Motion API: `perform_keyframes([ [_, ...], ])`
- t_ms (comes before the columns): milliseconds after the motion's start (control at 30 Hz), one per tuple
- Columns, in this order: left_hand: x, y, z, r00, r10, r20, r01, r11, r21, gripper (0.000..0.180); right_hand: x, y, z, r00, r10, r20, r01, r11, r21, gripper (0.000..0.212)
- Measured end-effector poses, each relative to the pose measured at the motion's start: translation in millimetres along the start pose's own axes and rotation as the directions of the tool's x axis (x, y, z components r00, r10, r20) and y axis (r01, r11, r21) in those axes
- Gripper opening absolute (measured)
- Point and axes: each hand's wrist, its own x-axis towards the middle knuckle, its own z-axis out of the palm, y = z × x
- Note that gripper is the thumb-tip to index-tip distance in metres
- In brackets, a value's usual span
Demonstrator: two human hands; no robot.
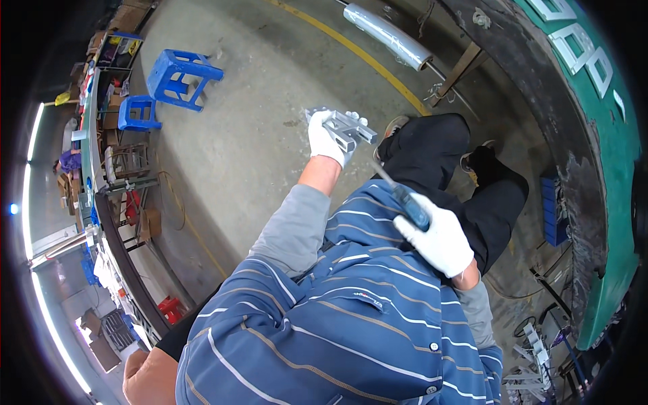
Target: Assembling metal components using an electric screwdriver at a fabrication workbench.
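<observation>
The grey metal part (352,126) is in the left hand (328,140), in front of the body above the floor (250,128); gloved fingers clasp one end, leaving its prongs exposed. It looks stiff and fairly light, perhaps slippery against cloth; its solid body seems the surest hold. Whether it is one piece or several stacked, I cannot tell. The right hand (439,239) wraps around the blue handle of one slim-shafted tool (411,206), apart from the metal. Beyond are two blue stools (162,73) and one silvery roll (388,35).
</observation>
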Motion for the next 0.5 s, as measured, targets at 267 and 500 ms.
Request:
perform_keyframes([
  [267, -2, 2, -2, 0.972, -0.045, 0.229, 0.037, 0.999, 0.039, 0.040, -12, 2, -10, 0.993, -0.048, 0.111, 0.039, 0.996, 0.085, 0.050],
  [500, -4, 8, -2, 0.922, -0.178, 0.343, 0.152, 0.983, 0.100, 0.047, -10, 4, -15, 0.998, 0.015, 0.060, -0.022, 0.993, 0.118, 0.049],
])
